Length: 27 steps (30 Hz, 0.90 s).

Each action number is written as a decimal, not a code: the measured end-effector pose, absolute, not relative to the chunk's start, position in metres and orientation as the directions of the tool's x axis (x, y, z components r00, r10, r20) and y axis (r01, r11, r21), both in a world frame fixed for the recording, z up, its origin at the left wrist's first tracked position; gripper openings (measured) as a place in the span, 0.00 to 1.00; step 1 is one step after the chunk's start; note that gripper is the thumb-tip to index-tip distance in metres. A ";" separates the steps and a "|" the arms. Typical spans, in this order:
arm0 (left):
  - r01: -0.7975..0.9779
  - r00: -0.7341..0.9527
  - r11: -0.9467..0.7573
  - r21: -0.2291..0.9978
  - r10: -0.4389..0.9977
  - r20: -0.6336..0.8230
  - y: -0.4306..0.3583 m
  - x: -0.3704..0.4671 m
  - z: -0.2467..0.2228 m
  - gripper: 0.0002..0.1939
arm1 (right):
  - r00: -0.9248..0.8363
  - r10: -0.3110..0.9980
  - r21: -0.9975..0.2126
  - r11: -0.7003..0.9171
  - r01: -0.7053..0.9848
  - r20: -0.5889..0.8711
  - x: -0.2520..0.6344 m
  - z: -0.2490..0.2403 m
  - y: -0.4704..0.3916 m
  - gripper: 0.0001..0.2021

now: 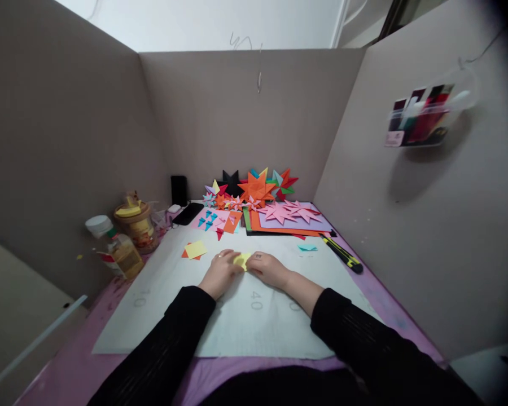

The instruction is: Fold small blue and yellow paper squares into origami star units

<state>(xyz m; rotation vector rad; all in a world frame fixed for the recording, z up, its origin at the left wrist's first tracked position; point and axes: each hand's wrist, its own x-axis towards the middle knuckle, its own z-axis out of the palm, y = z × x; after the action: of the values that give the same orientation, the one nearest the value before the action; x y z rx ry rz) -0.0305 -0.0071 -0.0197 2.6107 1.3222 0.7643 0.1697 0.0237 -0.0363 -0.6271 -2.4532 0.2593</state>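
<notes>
A small yellow piece of paper (pixel 241 261) lies between my two hands at the middle of the white mat. My left hand (pixel 223 273) has its fingers closed on the left edge of the paper. On the opposite edge, the fingers of my right hand (pixel 270 269) are pressed together on it. Some of the paper is covered by my fingertips, so its folds are hard to make out. Left of my hands, a stack of yellow paper squares (pixel 195 249) rests on an orange one. A folded teal piece of paper (pixel 307 247) lies off to the right.
Folded paper stars (pixel 257 187) stand along the back wall. Pink stars (pixel 279 212) lie on coloured sheets. A yellow-black box cutter (pixel 342 254) is at the mat's right edge. A bottle (pixel 121 248), a jar (pixel 138 225) and a phone (pixel 188 213) are on the left.
</notes>
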 end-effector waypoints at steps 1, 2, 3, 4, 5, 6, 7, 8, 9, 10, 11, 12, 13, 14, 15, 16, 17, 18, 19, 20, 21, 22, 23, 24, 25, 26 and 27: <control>0.709 0.554 -0.648 0.278 0.756 0.349 -0.009 -0.031 -0.018 0.12 | -0.715 0.497 -0.338 0.866 0.369 0.492 0.171 -0.036 0.024 0.09; 0.696 0.597 -0.672 0.252 0.737 0.316 -0.010 -0.031 -0.016 0.12 | -0.711 0.506 -0.362 0.859 0.363 0.488 0.171 -0.035 0.024 0.08; 0.685 0.626 -0.689 0.238 0.723 0.291 -0.011 -0.032 -0.015 0.12 | -0.705 0.520 -0.386 0.849 0.361 0.483 0.171 -0.034 0.025 0.08; 0.677 0.644 -0.699 0.230 0.714 0.273 -0.012 -0.032 -0.014 0.12 | -0.697 0.537 -0.410 0.836 0.365 0.475 0.171 -0.034 0.026 0.08; 0.673 0.655 -0.705 0.225 0.709 0.262 -0.013 -0.032 -0.014 0.13 | -0.688 0.557 -0.429 0.822 0.375 0.465 0.170 -0.033 0.027 0.07; 0.671 0.660 -0.707 0.223 0.707 0.254 -0.014 -0.032 -0.014 0.13 | -0.678 0.580 -0.446 0.805 0.392 0.452 0.170 -0.033 0.028 0.06; 0.676 0.659 -0.703 0.220 0.710 0.248 -0.015 -0.033 -0.013 0.13 | -0.664 0.608 -0.461 0.784 0.415 0.436 0.169 -0.033 0.029 0.05; 0.687 0.650 -0.693 0.217 0.720 0.242 -0.016 -0.033 -0.014 0.13 | -0.646 0.637 -0.477 0.761 0.441 0.420 0.168 -0.033 0.031 0.04; 0.703 0.637 -0.679 0.213 0.734 0.236 -0.016 -0.033 -0.014 0.14 | -0.628 0.666 -0.493 0.736 0.464 0.403 0.167 -0.033 0.032 0.03; 0.719 0.623 -0.663 0.209 0.748 0.228 -0.017 -0.033 -0.014 0.13 | -0.610 0.691 -0.511 0.711 0.482 0.387 0.167 -0.033 0.034 0.03; 0.734 0.610 -0.647 0.206 0.761 0.220 -0.018 -0.033 -0.014 0.13 | -0.594 0.714 -0.531 0.688 0.495 0.371 0.166 -0.034 0.035 0.03; 0.745 0.600 -0.635 0.204 0.772 0.212 -0.019 -0.033 -0.013 0.13 | -0.581 0.732 -0.548 0.667 0.505 0.355 0.165 -0.034 0.037 0.03; 0.752 0.593 -0.626 0.205 0.779 0.205 -0.020 -0.032 -0.013 0.13 | -0.569 0.749 -0.563 0.647 0.514 0.340 0.164 -0.035 0.038 0.03; 0.756 0.588 -0.620 0.209 0.784 0.199 -0.021 -0.032 -0.012 0.12 | -0.557 0.765 -0.575 0.627 0.526 0.323 0.163 -0.035 0.039 0.03; 0.759 0.583 -0.614 0.217 0.789 0.194 -0.022 -0.031 -0.011 0.12 | -0.543 0.782 -0.584 0.605 0.541 0.306 0.162 -0.036 0.039 0.03; 0.762 0.577 -0.607 0.226 0.795 0.189 -0.022 -0.030 -0.010 0.12 | -0.527 0.799 -0.591 0.583 0.558 0.291 0.161 -0.036 0.040 0.03; 0.766 0.569 -0.598 0.235 0.801 0.184 -0.023 -0.030 -0.009 0.12 | -0.512 0.813 -0.596 0.563 0.572 0.277 0.159 -0.036 0.040 0.03; 0.770 0.561 -0.588 0.245 0.808 0.176 -0.024 -0.029 -0.007 0.13 | -0.498 0.825 -0.601 0.547 0.583 0.268 0.158 -0.036 0.041 0.03; 0.775 0.554 -0.579 0.255 0.815 0.167 -0.024 -0.029 -0.006 0.13 | -0.489 0.832 -0.605 0.537 0.588 0.263 0.157 -0.036 0.041 0.03; 0.778 0.548 -0.570 0.263 0.821 0.158 -0.024 -0.029 -0.005 0.13 | -0.482 0.836 -0.608 0.530 0.591 0.261 0.156 -0.036 0.041 0.02; 0.780 0.545 -0.564 0.269 0.825 0.149 -0.025 -0.028 -0.005 0.13 | -0.476 0.840 -0.608 0.525 0.595 0.260 0.155 -0.036 0.041 0.03; 0.782 0.544 -0.561 0.271 0.827 0.142 -0.025 -0.028 -0.004 0.13 | -0.468 0.845 -0.607 0.519 0.602 0.258 0.154 -0.037 0.041 0.03; 0.783 0.546 -0.561 0.268 0.827 0.136 -0.025 -0.028 -0.004 0.13 | -0.458 0.851 -0.603 0.511 0.613 0.256 0.154 -0.037 0.042 0.03; 0.784 0.548 -0.562 0.263 0.826 0.132 -0.024 -0.028 -0.005 0.13 | -0.444 0.859 -0.596 0.500 0.628 0.253 0.153 -0.038 0.042 0.03; 0.785 0.550 -0.564 0.256 0.825 0.130 -0.024 -0.028 -0.005 0.13 | -0.430 0.868 -0.589 0.489 0.644 0.250 0.152 -0.039 0.042 0.03; 0.784 0.553 -0.567 0.251 0.823 0.129 -0.024 -0.028 -0.006 0.13 | -0.415 0.875 -0.580 0.477 0.660 0.248 0.151 -0.040 0.042 0.03; 0.784 0.555 -0.569 0.249 0.822 0.130 -0.024 -0.029 -0.006 0.13 | -0.402 0.882 -0.572 0.467 0.674 0.246 0.150 -0.041 0.042 0.03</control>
<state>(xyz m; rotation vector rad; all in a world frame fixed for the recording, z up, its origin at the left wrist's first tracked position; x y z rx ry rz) -0.0285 -0.0236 -0.0061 2.6239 1.3659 0.3475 0.1501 0.0422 -0.0406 -1.2909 -2.1984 0.5278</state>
